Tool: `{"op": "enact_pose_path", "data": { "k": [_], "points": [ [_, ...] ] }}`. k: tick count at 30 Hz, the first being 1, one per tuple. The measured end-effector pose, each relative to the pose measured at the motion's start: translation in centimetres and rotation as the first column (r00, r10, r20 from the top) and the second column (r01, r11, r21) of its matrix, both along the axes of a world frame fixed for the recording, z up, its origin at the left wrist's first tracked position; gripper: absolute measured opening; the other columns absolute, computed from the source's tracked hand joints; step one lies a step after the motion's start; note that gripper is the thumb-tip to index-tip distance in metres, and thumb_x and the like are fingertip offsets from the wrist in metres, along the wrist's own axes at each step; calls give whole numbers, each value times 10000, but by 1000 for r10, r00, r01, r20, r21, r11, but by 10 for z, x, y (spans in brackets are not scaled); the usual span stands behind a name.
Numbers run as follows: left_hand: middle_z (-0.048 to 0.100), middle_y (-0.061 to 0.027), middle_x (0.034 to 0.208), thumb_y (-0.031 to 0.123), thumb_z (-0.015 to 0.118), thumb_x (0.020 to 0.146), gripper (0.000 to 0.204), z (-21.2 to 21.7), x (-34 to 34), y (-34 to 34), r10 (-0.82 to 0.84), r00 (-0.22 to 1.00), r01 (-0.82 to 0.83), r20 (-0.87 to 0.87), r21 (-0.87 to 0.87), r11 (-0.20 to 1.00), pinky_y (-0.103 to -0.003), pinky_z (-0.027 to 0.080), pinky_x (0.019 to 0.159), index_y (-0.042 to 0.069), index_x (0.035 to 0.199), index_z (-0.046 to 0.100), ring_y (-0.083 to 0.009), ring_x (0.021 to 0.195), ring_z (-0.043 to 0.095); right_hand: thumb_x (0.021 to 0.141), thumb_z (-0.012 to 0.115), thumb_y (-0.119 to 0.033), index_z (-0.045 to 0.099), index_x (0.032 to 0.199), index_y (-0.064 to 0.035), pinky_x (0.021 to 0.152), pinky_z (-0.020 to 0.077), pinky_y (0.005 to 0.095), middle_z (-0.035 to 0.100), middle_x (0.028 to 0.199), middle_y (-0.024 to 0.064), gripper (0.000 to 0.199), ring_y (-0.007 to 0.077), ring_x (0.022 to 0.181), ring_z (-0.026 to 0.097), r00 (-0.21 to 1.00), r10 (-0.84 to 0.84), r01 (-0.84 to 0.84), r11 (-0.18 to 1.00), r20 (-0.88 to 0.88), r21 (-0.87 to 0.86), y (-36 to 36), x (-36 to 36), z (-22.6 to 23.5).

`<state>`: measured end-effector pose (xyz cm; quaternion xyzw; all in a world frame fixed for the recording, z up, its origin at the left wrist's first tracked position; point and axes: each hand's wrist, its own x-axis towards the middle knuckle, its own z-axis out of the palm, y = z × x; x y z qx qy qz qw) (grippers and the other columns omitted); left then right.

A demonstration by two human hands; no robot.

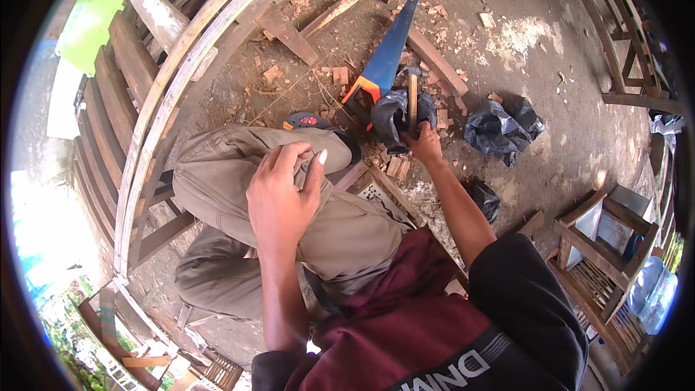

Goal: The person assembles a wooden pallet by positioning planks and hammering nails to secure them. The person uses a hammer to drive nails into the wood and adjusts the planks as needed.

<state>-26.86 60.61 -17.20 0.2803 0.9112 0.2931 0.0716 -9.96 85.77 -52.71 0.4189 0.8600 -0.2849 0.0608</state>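
My right hand (426, 143) is reached forward, its fingers wrapped round the lower end of a hammer's wooden handle (413, 98). The metal head points away from me, over a crumpled black plastic bag (392, 117). Just beyond that bag lies a handsaw (385, 56) with a blue blade and an orange handle. My left hand (284, 190) hovers above my bent leg, fingers loosely curled and thumb apart, with nothing visible in it. The bag's contents are hidden.
Wood chips and loose boards (438, 61) litter the dirt floor ahead. A second black bag (503, 129) sits to the right. On the left runs a curved slatted wooden frame (137, 174). A wooden stool-like frame (604, 242) and a clear plastic bottle (653, 293) stand at the right.
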Motion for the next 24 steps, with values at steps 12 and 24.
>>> {"op": "enact_pose_path", "data": {
  "k": [12,24],
  "points": [
    [728,-130,886,149,753,899,188,-3,3,-18,71,997,-72,31,49,996,-372,540,732,13,1019,705,-264,803,703,873,696,-145,668,1031,-85,970,416,493,624,1175,158,171,341,1155,575,955,216,-71,834,-205,546,32,19,60],
    [730,-119,890,154,763,888,197,-6,3,-20,34,999,-33,-13,44,998,-379,538,727,28,1028,705,-264,801,707,928,670,-355,644,1089,-55,837,531,531,716,1003,204,341,407,946,686,998,-48,38,960,31,278,-7,28,-59]
  ]
}}
